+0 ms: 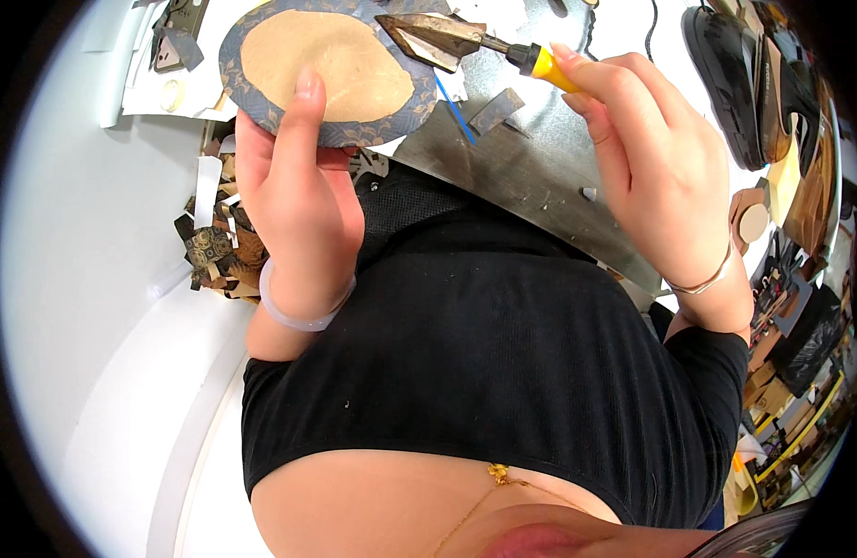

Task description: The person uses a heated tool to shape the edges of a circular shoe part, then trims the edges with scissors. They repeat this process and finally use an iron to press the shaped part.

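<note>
My left hand (303, 200) grips an oval piece (331, 60) from its near edge, thumb on top and fingers underneath. The piece has a tan middle and a wide grey-blue rim of floral-patterned material. My right hand (647, 139) is closed around the yellow handle of a small trowel-like tool (442, 39). Its pointed, triangular metal head is worn and stained brown, with an opening in it. The tip lies over the oval's right rim; whether it presses on it I cannot tell.
A grey metal plate (531, 177) lies on the white table, with a patterned scrap (496, 110) and a blue strip (455, 107) near it. Black shoes (726, 88) stand at the right. Patterned offcuts (214, 246) are heaped below the table's left side.
</note>
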Demonstrator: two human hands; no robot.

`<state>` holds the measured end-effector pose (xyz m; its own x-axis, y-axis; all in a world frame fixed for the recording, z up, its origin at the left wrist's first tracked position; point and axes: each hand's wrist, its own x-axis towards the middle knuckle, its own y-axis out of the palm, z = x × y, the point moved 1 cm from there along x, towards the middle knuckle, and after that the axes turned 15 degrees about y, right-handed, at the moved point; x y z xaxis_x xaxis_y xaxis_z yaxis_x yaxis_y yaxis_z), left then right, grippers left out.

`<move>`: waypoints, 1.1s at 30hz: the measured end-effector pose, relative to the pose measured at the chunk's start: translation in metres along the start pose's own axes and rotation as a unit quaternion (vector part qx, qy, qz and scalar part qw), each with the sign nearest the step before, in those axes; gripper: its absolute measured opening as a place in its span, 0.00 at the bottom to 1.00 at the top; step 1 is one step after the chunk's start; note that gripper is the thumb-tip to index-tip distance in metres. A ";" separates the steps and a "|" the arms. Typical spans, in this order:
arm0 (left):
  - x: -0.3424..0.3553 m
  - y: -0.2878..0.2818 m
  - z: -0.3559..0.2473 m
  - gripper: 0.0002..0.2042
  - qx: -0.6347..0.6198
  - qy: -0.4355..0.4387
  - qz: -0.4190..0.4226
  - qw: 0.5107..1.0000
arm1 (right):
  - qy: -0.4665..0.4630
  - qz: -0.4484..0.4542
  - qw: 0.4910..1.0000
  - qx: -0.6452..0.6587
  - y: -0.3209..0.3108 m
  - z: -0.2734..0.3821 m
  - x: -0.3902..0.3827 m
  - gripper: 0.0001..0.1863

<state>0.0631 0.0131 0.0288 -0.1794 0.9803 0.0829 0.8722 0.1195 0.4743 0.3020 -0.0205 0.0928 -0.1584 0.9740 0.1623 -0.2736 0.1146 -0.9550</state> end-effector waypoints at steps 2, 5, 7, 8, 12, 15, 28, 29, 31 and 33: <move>-0.001 0.002 0.000 0.18 0.002 0.019 0.003 1.000 | 0.005 0.006 1.000 0.000 -0.001 0.002 -0.001 0.13; -0.002 0.003 0.000 0.19 0.004 0.039 0.008 0.999 | -0.011 0.000 0.999 0.033 0.007 -0.002 -0.004 0.15; -0.003 0.004 0.001 0.19 0.008 0.045 0.010 0.999 | -0.015 -0.001 0.999 0.041 0.008 -0.001 -0.006 0.16; -0.003 0.004 0.002 0.19 0.007 0.044 0.011 0.999 | -0.017 0.000 0.999 0.046 0.009 -0.001 -0.007 0.17; -0.006 0.005 0.004 0.21 0.043 0.044 0.023 0.998 | -0.014 0.013 0.999 0.050 0.011 0.000 -0.009 0.18; -0.005 0.004 0.000 0.21 0.022 0.016 0.019 0.999 | -0.020 0.033 0.998 0.058 0.010 0.001 -0.009 0.19; 0.006 -0.019 -0.006 0.22 -0.039 -0.104 -0.057 0.992 | -0.010 0.010 0.995 0.097 -0.017 -0.014 -0.001 0.15; 0.006 -0.020 -0.006 0.22 -0.033 -0.104 -0.057 0.992 | -0.011 0.016 0.995 0.096 -0.017 -0.014 -0.001 0.15; 0.006 -0.019 -0.006 0.20 -0.046 -0.093 -0.064 0.993 | -0.012 0.028 0.995 0.095 -0.016 -0.012 -0.002 0.14; 0.006 -0.019 -0.007 0.19 -0.048 -0.084 -0.063 0.993 | -0.018 0.035 0.995 0.087 -0.016 -0.010 -0.003 0.15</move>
<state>0.0425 0.0158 0.0268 -0.1996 0.9718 -0.1253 0.7982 0.2354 0.5545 0.3165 -0.0233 0.1047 -0.2163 0.9703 0.1086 -0.4198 0.0080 -0.9076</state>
